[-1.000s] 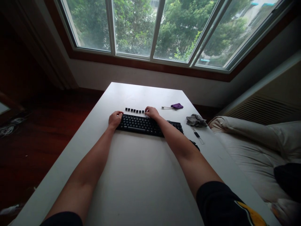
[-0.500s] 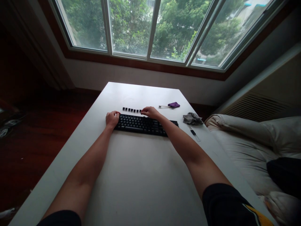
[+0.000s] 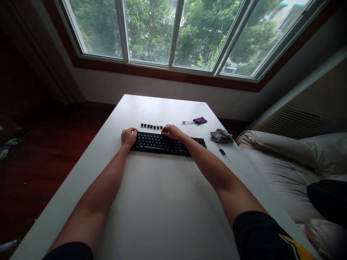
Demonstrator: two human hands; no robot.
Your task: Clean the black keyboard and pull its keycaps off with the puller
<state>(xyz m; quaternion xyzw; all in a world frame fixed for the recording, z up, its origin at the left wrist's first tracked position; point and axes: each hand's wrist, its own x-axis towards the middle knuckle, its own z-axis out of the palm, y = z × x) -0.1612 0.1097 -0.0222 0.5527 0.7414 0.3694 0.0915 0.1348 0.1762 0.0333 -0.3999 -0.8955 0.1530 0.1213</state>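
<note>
A black keyboard point(image 3: 151, 143) lies across the white table point(image 3: 162, 187). My left hand point(image 3: 129, 137) is closed around its left end, thumb and fingers on the upper corner. Over the keyboard's far edge, right of its middle, my right hand point(image 3: 171, 132) has its fingertips pinched together and lowered to the top row. Whatever is between those fingertips is hidden or too small to make out. Just beyond the keyboard, several loose black keycaps point(image 3: 151, 126) stand in a row, ending near my right fingertips.
Toward the table's right side lie a purple cloth point(image 3: 200, 120) with a thin-handled brush point(image 3: 187, 122), a crumpled grey cloth point(image 3: 221, 135) and a wire keycap puller with a black handle point(image 3: 222, 152). A pale sofa point(image 3: 279, 177) adjoins the right edge; a window is ahead.
My right hand has shifted slightly down and toward me, from beside the keycap row onto the keyboard's far edge. My left hand keeps its hold, and the keycap row looks the same.
</note>
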